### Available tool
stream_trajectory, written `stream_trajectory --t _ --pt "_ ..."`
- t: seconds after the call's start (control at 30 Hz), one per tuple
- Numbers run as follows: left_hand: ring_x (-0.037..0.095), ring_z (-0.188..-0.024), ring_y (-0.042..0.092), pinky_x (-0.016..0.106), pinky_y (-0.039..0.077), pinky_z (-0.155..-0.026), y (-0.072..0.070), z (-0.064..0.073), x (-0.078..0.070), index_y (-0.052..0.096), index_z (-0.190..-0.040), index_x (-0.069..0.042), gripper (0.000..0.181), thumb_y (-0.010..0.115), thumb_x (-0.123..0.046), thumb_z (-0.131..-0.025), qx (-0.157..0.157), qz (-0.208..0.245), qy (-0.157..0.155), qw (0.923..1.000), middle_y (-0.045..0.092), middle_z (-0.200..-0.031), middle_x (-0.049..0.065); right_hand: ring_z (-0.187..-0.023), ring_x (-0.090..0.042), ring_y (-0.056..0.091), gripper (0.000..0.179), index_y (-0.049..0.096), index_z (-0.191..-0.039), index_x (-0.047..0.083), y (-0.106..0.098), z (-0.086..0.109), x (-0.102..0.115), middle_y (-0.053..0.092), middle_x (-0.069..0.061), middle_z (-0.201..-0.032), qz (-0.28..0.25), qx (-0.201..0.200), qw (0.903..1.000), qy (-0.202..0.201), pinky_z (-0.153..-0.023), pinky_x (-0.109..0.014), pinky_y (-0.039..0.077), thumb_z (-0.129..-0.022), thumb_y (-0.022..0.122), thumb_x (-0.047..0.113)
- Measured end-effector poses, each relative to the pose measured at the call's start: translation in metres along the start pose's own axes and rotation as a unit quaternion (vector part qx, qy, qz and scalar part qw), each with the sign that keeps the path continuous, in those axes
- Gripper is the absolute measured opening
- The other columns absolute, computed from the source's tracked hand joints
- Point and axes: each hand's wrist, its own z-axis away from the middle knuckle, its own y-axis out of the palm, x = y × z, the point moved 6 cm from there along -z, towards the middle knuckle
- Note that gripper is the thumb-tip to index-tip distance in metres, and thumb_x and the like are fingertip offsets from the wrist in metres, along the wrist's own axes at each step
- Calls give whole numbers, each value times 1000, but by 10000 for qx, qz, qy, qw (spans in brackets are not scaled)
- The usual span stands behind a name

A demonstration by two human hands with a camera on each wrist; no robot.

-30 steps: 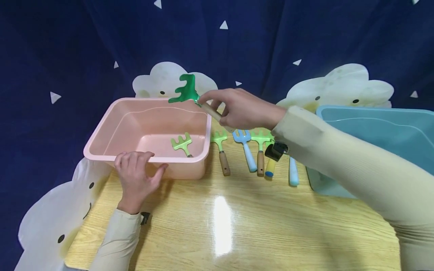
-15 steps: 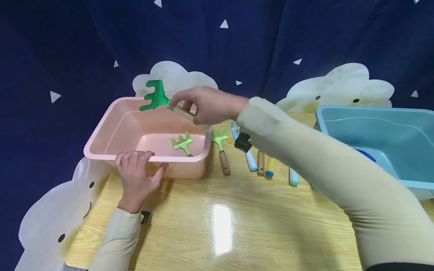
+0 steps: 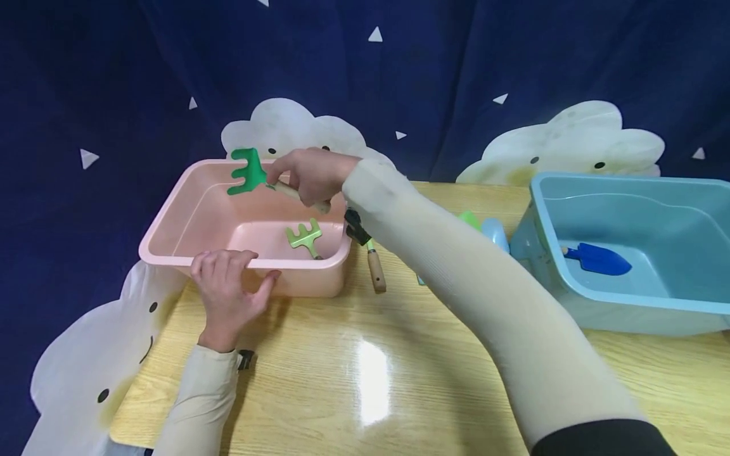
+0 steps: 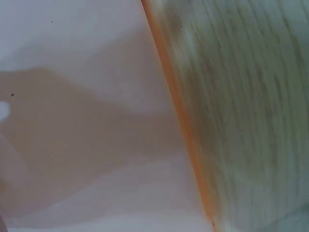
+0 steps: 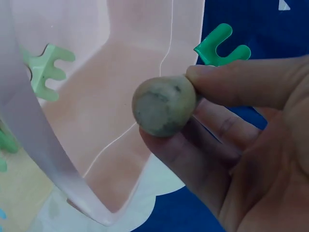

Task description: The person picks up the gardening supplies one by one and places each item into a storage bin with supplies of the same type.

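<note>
My right hand (image 3: 312, 176) holds a dark green hand rake (image 3: 248, 172) by its pale wooden handle, above the pink basin (image 3: 245, 263). In the right wrist view the thumb and fingers pinch the handle, and its rounded end (image 5: 164, 107) faces the camera. My left hand (image 3: 228, 288) grips the basin's front rim, fingers over the edge and thumb on the outer wall. Inside the basin lies a light green rake (image 3: 305, 238). The left wrist view shows mostly the basin's outer wall (image 4: 96, 121) and the wooden table.
Right of the pink basin lies a rake with a brown handle (image 3: 376, 271). Other tools are largely hidden behind my right sleeve (image 3: 456, 272), with a light blue piece (image 3: 495, 233) showing. A blue basin (image 3: 639, 303) at the right holds a blue trowel (image 3: 603, 259).
My right hand has carried the dark green rake leftward from over the pink basin's right edge to over its inside, lowering slightly of late. The left hand stays on the rim.
</note>
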Motion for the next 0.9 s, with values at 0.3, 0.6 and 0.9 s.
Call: stream_trajectory --t 0.3,0.6,0.9 --pt "37 -85 44 54 25 -94 2 2 0 63 -95 -2 43 68 -42 -82 59 14 -61 10000 56 -83 16 -81 -14 60 73 53 -142 26 2 -8 -12 66 -11 -117 -118 37 9997 225 -60 -21 50 -83 48 -17" --pt "37 -85 44 54 25 -95 1 0 -1 62 -95 -2 43 68 -43 -83 23 34 -53 10000 55 -82 16 -72 -15 57 72 55 -140 25 6 -12 -20 63 -13 -119 -541 51 9974 471 -58 -22 48 -83 47 -18" --pt "37 -86 44 53 25 -97 6 1 -4 63 -95 -3 41 69 -41 -81 105 61 -62 9999 56 -83 15 -65 -15 53 71 54 -139 23 8 -11 -27 58 -13 -122 -787 88 9948 646 -57 -22 46 -82 49 -19"
